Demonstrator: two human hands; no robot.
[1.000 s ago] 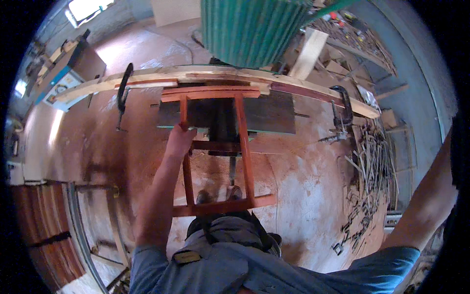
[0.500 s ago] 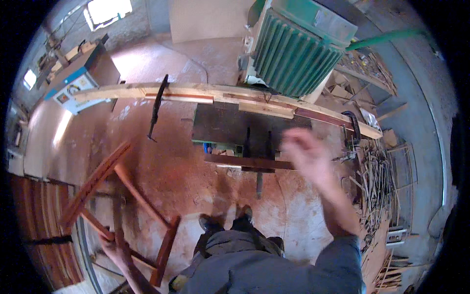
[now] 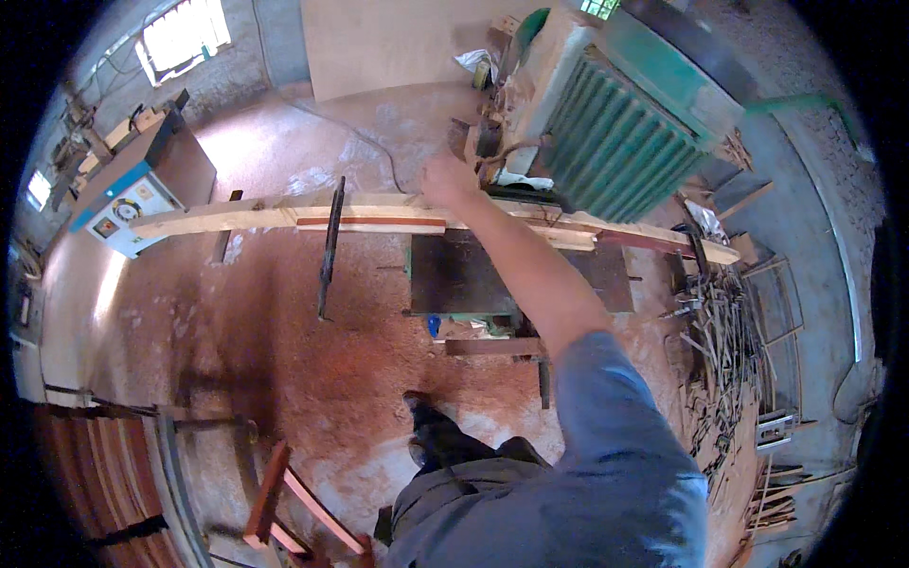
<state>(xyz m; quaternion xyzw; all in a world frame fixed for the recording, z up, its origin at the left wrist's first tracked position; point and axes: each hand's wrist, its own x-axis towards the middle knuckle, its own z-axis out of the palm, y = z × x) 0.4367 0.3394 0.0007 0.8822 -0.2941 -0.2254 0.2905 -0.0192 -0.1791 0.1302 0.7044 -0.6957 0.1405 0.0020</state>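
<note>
Right hand (image 3: 449, 180): stretched across the pale beam (image 3: 251, 218), finger closure cannot be told
Left hand: out of view
Red-brown frame (image 3: 269, 494): lower left, could knock the stacked boards (image 3: 106, 473) if swung
Pale beam: may shift if leaned on

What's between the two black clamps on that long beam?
The head view shows a reddish strip, a pale strip and a dark red strip along it; the right forearm crosses above.
</note>
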